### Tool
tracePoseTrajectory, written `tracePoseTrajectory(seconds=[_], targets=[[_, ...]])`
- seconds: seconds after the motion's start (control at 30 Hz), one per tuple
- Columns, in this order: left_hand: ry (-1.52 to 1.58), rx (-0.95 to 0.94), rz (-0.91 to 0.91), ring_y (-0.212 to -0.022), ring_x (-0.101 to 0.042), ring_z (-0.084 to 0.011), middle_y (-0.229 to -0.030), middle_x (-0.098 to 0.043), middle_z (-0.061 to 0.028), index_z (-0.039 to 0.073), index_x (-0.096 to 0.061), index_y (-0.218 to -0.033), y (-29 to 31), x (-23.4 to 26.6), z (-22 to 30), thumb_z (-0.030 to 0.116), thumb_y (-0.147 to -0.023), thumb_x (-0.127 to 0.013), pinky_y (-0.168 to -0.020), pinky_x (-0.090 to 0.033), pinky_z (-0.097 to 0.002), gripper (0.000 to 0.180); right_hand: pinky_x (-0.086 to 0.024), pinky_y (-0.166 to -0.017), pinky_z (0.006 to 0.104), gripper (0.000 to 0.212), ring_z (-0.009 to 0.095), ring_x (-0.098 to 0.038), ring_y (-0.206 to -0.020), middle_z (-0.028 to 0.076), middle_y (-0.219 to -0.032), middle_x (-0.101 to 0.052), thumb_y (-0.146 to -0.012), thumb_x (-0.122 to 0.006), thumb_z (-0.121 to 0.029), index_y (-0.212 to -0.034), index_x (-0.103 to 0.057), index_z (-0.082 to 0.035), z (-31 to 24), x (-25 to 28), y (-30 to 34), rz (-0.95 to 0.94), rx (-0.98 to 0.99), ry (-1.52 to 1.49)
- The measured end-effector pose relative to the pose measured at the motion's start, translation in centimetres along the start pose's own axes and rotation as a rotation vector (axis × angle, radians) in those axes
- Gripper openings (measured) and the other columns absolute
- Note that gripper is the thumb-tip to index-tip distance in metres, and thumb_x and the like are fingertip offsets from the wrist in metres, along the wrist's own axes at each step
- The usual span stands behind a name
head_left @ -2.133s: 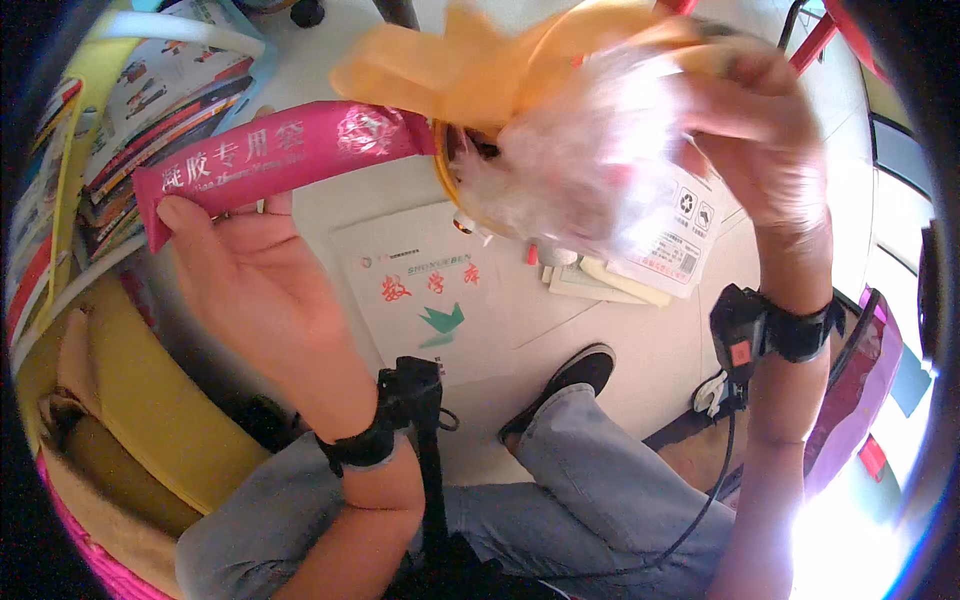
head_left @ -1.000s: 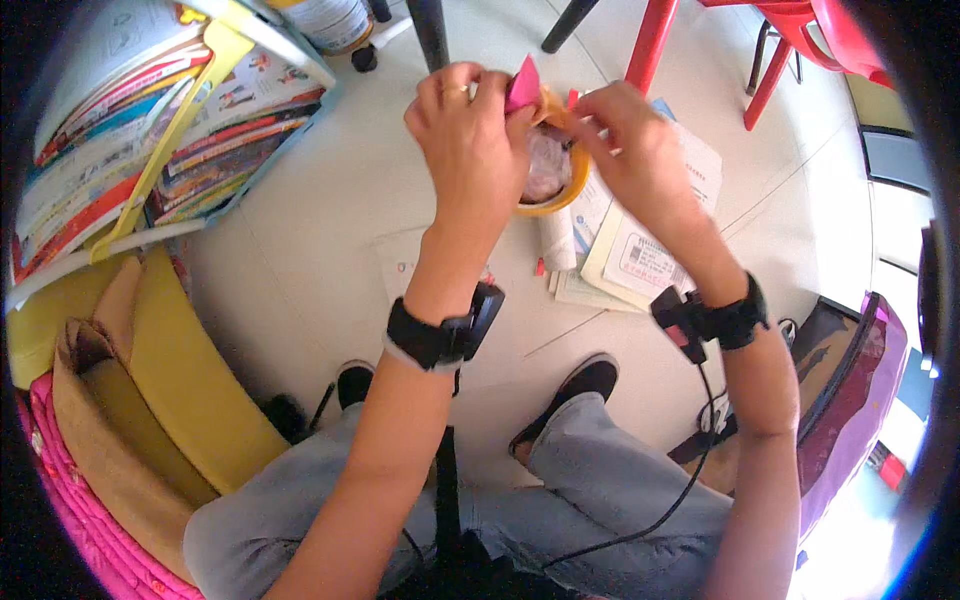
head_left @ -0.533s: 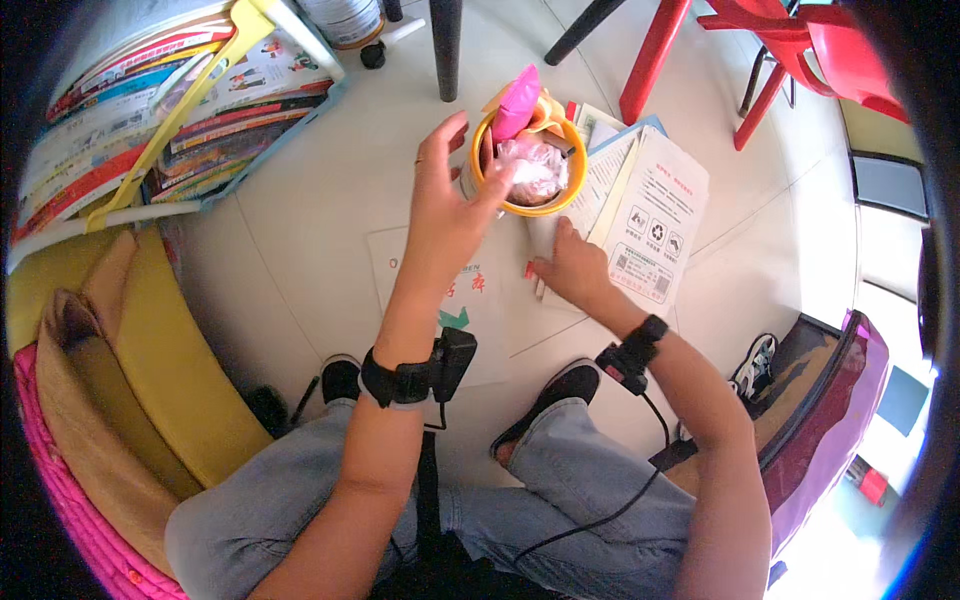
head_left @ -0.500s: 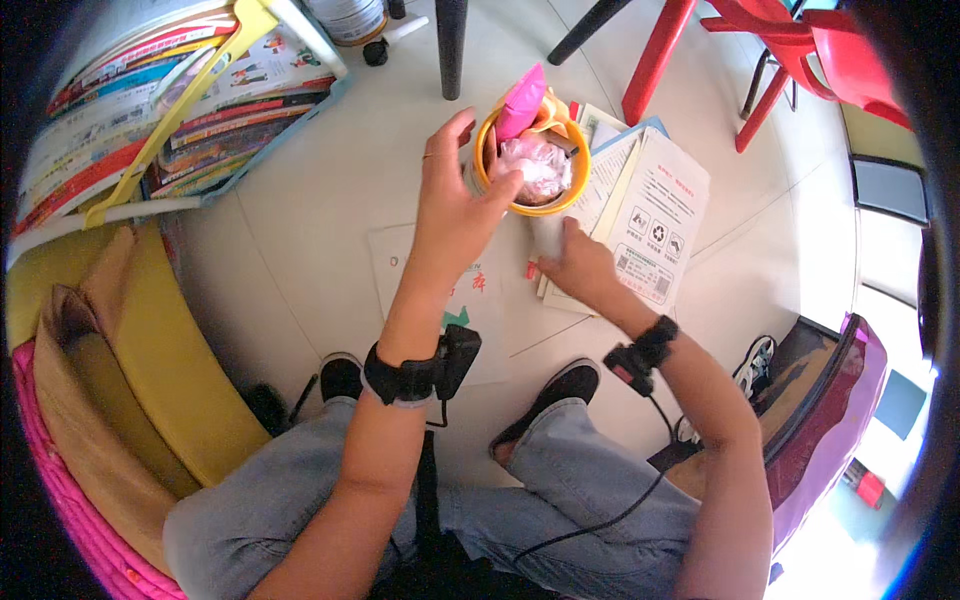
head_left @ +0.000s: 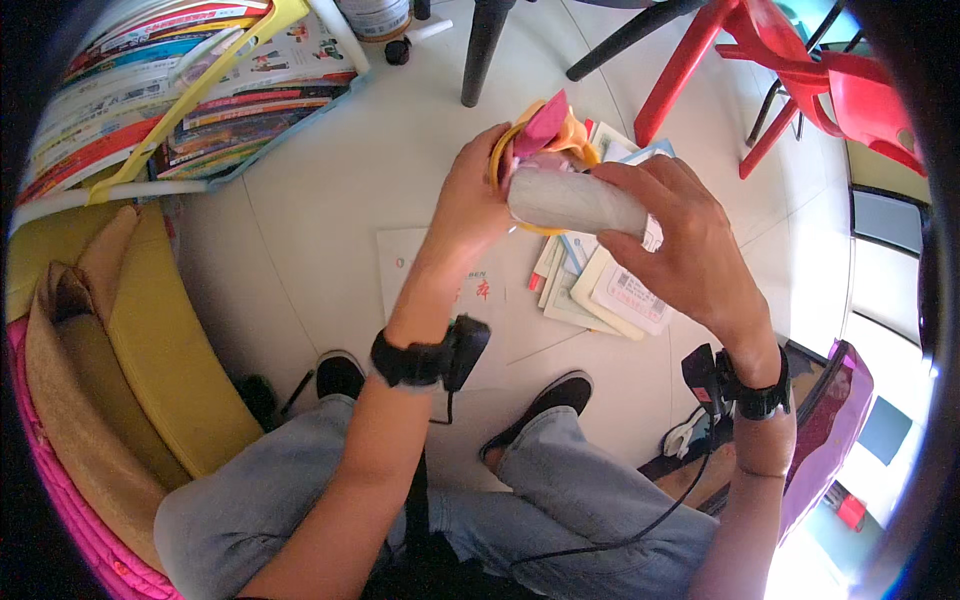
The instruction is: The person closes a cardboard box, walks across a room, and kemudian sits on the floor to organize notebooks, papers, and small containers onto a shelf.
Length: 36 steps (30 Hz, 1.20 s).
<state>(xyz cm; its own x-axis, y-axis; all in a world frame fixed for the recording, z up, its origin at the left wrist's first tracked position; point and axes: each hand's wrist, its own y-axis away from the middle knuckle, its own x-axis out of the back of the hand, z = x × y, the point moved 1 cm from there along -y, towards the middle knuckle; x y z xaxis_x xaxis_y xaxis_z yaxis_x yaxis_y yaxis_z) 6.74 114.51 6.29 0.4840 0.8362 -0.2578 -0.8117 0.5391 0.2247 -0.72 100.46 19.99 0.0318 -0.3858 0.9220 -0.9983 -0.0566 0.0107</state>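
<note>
My left hand [head_left: 472, 195] is wrapped round the left side of a small tub with a yellow rim [head_left: 497, 160], lifted above the floor. Inside it stand a pink packet [head_left: 543, 125] and something orange-yellow [head_left: 575, 135]; a pinkish, plastic-wrapped thing shows partly. My right hand [head_left: 685, 225] grips one end of a whitish-grey roll [head_left: 575, 203], thumb below and fingers above. The roll lies sideways over the tub's near side and hides much of its contents. Whether roll and tub touch, I cannot tell.
Papers and booklets [head_left: 600, 290] lie on the floor under the tub, with a white printed sheet [head_left: 405, 250] to their left. A rack of books [head_left: 250, 120] stands far left, beside a yellow seat [head_left: 170, 350]. Red chair legs [head_left: 680, 70] and dark legs [head_left: 485, 50] stand beyond.
My right hand has come up and right, bringing the whitish roll from beside the tub to over its near side. The tub has shifted slightly and tilted; my left hand stays on it.
</note>
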Motion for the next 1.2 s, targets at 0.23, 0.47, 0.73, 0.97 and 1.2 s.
tracePoseTrajectory(seconds=[0.23, 0.47, 0.73, 0.97, 1.2], targets=[[0.18, 0.124, -0.094, -0.101, -0.047, -0.0176, -0.123, -0.041, -0.0095, 0.004, -0.032, -0.127, 1.6, 2.3, 1.4, 0.0, -0.072, -0.054, -0.08, -0.041, -0.0271, 0.059, -0.043, -0.065, 0.0343, 0.035, 0.027, -0.05, -0.079, 0.011, -0.081, -0.051, -0.059, -0.062, -0.007, -0.094, -0.056, -0.006, -0.7, -0.8, -1.4, -0.127, 0.094, 0.169], [0.245, 0.103, -0.115, -0.105, -0.043, -0.0168, -0.124, -0.038, -0.0084, 0.006, -0.029, -0.129, 1.8, 0.7, 0.3, -0.001, -0.072, -0.053, -0.082, -0.04, -0.0266, 0.062, -0.041, -0.074, 0.0348, 0.045, 0.025, -0.047, -0.089, 0.011, -0.087, -0.048, -0.056, -0.066, -0.013, -0.097, -0.05, -0.004, -2.3, -3.9, -2.8, -0.124, 0.21, 0.304], [0.26, 0.369, -0.033, -0.117, -0.032, -0.0228, -0.127, -0.033, -0.0127, 0.004, -0.02, -0.131, 3.2, 0.6, -0.3, 0.025, -0.074, -0.063, -0.092, -0.033, -0.032, 0.074, -0.044, -0.075, 0.033, 0.069, 0.024, -0.049, -0.101, 0.017, -0.11, -0.05, -0.074, -0.062, -0.037, -0.125, -0.031, -0.004, 4.0, -2.5, 2.5, -0.302, -0.408, -0.45], [0.386, 0.179, -0.017, -0.117, -0.032, -0.0216, -0.128, -0.032, -0.0129, 0.002, -0.025, -0.129, 1.5, -0.5, -2.0, 0.024, -0.076, -0.062, -0.094, -0.03, -0.03, 0.069, -0.047, -0.075, 0.0359, 0.067, 0.031, -0.054, -0.096, 0.021, -0.109, -0.051, -0.084, -0.029, -0.053, -0.13, -0.014, -0.007, 4.5, -5.5, 1.7, -0.37, -0.668, -1.82], [0.244, 0.064, 0.03, -0.11, -0.039, -0.0183, -0.119, -0.041, -0.0093, 0.005, -0.025, -0.13, -2.0, -2.1, -2.3, 0.019, -0.082, -0.054, -0.088, -0.036, -0.0289, 0.058, -0.05, -0.071, 0.0353, 0.046, 0.028, -0.058, -0.087, 0.019, -0.103, -0.054, -0.087, -0.036, -0.036, -0.119, -0.037, -0.003, 7.3, -9.0, -2.2, -0.083, -0.743, -1.642]])
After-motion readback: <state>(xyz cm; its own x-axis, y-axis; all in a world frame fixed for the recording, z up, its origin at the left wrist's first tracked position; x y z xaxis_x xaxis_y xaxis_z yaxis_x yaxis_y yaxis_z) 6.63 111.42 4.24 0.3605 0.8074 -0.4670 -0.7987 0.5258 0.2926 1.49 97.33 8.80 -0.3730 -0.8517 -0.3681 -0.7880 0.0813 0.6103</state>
